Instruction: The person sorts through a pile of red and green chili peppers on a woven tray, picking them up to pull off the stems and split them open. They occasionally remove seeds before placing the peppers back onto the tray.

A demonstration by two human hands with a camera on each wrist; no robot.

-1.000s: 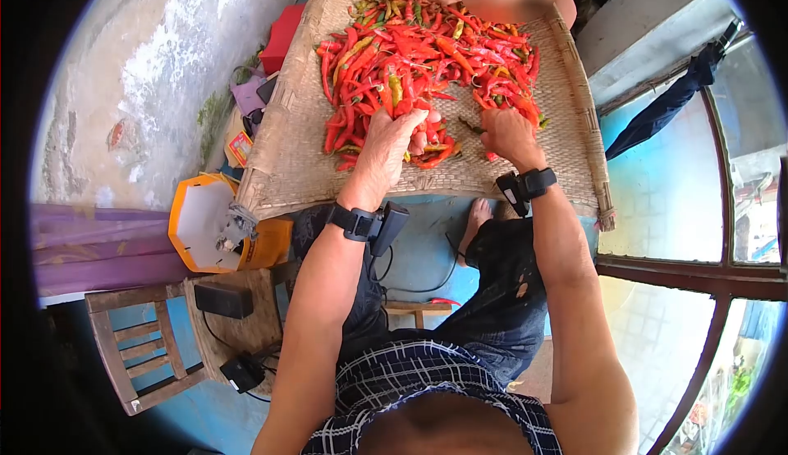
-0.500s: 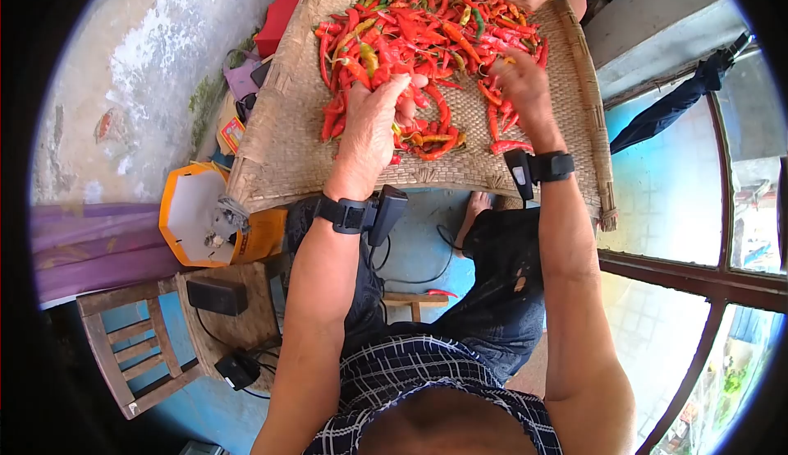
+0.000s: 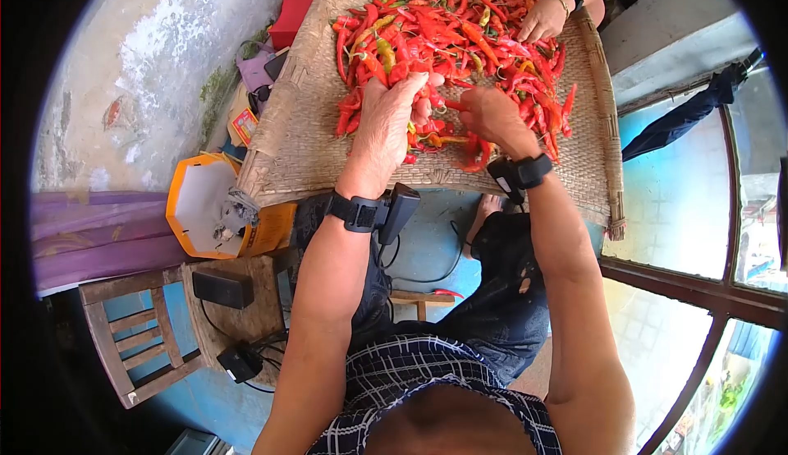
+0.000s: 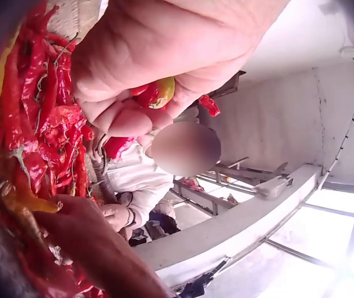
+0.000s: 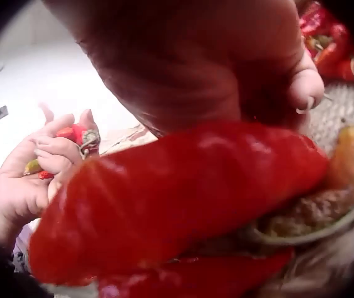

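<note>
My left hand (image 3: 387,122) holds a few chili peppers in its curled fingers. The left wrist view shows a yellow-green chili pepper (image 4: 162,92) and a red tip (image 4: 208,105) sticking out of that grip. My right hand (image 3: 495,118) is bent down among the chili peppers beside the left one, its fingertips by a red pepper (image 3: 447,103). I cannot tell whether it grips one. In the right wrist view a big red chili pepper (image 5: 183,192) lies close below the right palm. A pile of mostly red chili peppers (image 3: 447,40) spreads ahead of both hands.
The peppers lie on a woven tray (image 3: 283,143) with a raised rim. Across it, another person's hand (image 3: 543,18) reaches over the pile. At the left stand an orange-edged box (image 3: 205,209) and a wooden chair (image 3: 148,332). A window (image 3: 673,184) is at the right.
My right hand went up the right side of the tray, then back down and left toward my left hand. The left hand keeps its peppers. The other person's right-side hand shifted lower over the pile.
</note>
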